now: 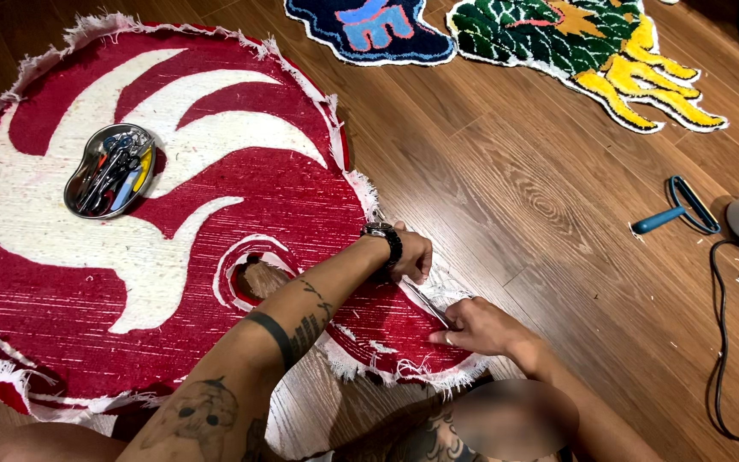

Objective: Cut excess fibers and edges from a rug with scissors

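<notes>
Where the frayed white edge of the round red-and-white rug (173,231) meets the wooden floor (515,197), both hands work close together. The left hand (410,254), with a dark wristwatch (384,235) on its wrist, lies knuckles up on the rug's border, its fingers (421,265) curled down and pressing the loose backing cloth; whether they pinch the cloth or only press on it cannot be told. Just below and to the right of those fingers, the right hand (479,328) is clenched around a slim metal tool (427,302), scissors or a blade by the look of it, though its kind is unclear. The tool's shaft runs up from the right fingers toward the left fingers, along the seam between red pile and white fringe, and its tip ends just short of the left hand.

Well to the left of both hands, a kidney-shaped metal tray (110,169) sits on the rug, filled with small tools with coloured handles. Between the tray and the left fingers, a small hole (260,278) in the rug shows the floor beneath. Far above the hands lie 2 more tufted pieces: a dark blue one (369,30) and a green and yellow one (575,47). Well to the right of the right fingers, a blue-handled tool (676,212) rests on the floor, with a black cable (722,342) looping nearby.
</notes>
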